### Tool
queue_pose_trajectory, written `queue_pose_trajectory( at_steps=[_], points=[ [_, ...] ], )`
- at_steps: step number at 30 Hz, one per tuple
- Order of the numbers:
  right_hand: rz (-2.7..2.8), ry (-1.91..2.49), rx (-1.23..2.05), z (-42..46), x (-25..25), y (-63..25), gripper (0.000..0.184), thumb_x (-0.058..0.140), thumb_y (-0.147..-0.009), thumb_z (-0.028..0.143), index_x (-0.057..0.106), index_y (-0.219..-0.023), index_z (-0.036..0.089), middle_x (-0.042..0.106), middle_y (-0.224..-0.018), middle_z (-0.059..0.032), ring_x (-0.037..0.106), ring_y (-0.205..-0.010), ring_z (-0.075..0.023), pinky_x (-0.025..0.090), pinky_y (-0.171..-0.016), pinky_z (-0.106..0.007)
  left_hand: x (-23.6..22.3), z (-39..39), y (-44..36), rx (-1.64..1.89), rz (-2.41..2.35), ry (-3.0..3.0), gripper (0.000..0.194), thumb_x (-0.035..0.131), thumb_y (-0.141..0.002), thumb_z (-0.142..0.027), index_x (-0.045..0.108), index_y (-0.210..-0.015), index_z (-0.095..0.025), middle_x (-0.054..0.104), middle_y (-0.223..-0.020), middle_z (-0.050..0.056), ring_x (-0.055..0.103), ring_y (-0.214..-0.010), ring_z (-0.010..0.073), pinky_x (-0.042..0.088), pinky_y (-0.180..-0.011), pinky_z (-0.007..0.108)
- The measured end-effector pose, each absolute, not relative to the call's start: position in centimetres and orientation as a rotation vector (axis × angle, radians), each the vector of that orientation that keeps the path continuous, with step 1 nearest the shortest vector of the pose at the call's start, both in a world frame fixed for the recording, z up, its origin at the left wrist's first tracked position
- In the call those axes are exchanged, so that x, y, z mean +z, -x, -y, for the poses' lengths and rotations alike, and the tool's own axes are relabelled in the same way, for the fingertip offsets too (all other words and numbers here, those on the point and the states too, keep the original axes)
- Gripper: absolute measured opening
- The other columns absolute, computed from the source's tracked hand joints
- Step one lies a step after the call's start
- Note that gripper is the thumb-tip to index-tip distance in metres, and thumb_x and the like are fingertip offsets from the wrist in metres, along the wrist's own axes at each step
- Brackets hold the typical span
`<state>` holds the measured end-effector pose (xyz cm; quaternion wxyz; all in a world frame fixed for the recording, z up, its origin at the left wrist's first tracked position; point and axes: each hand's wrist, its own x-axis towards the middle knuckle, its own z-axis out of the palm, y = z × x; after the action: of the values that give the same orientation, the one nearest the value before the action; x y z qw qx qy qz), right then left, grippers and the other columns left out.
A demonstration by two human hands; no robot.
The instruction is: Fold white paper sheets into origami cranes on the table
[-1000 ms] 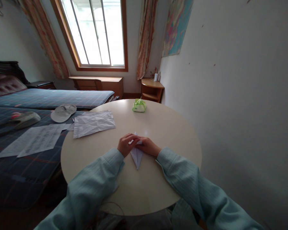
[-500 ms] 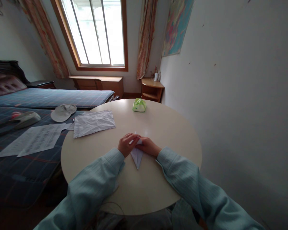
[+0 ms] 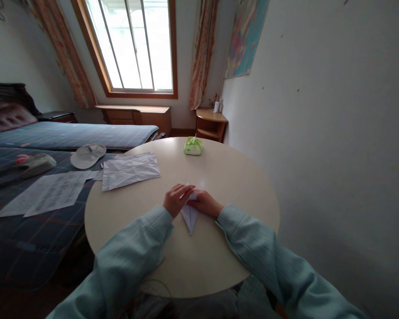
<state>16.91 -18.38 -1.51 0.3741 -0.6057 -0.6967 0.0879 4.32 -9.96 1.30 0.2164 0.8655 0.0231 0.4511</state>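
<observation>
A folded white paper (image 3: 189,218) with a pointed tip toward me lies on the round beige table (image 3: 232,186). My left hand (image 3: 175,199) rests on the paper's upper left part, fingers bent and pinching a flap near the top. My right hand (image 3: 204,203) presses the paper's upper right side, fingers curled onto it. The two hands touch each other over the paper's far end, which they hide.
A crumpled sheet of white paper (image 3: 129,170) lies on the table's left side, and a green packet (image 3: 193,146) at its far edge. Printed sheets (image 3: 46,192), a cap (image 3: 87,156) and a grey object (image 3: 33,164) lie on the bed to the left. A wall stands close on the right.
My left fingers have shifted slightly up along the paper's top flap. The paper and my right hand stay almost where they were.
</observation>
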Motion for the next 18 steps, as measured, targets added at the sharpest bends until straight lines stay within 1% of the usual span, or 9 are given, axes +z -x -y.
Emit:
queue_pose_trajectory(
  at_steps=[7, 11, 18],
  points=[
    [1.803, 1.582, 0.235, 18.54, -1.15, -16.83, 0.013, 0.054, -0.071, 0.019, 0.059, -0.082, 0.013, 0.058, -0.085, -0.0055, 0.053, -0.078, -0.0141, 0.042, -0.072, -0.026, 1.34, 9.87, -4.43, 1.282, -0.049, -2.417, 0.02, 0.046, -0.079, -0.025, 0.062, -0.09, -0.018, 0.064, -0.073, 0.003, 0.055, -0.065, 0.0103, 0.046, -0.063, 0.021],
    [1.799, 1.571, 0.24, 18.5, -1.22, -16.88, 0.014, 0.054, -0.072, 0.021, 0.059, -0.083, 0.014, 0.058, -0.086, -0.0053, 0.053, -0.079, -0.0141, 0.042, -0.072, -0.026, 1.29, 9.84, -4.45, 1.284, -0.046, -2.409, 0.02, 0.046, -0.079, -0.024, 0.062, -0.09, -0.018, 0.065, -0.073, 0.003, 0.055, -0.066, 0.0105, 0.046, -0.064, 0.021],
    [1.8, 1.522, 0.234, 18.59, -1.24, -16.87, 0.013, 0.052, -0.073, 0.022, 0.058, -0.082, 0.014, 0.058, -0.087, -0.0053, 0.053, -0.078, -0.0136, 0.042, -0.073, -0.025, 1.34, 10.15, -4.31, 1.296, -0.026, -2.372, 0.016, 0.047, -0.078, -0.021, 0.062, -0.08, -0.017, 0.064, -0.072, 0.004, 0.056, -0.067, 0.0108, 0.046, -0.064, 0.022]
  ],
)
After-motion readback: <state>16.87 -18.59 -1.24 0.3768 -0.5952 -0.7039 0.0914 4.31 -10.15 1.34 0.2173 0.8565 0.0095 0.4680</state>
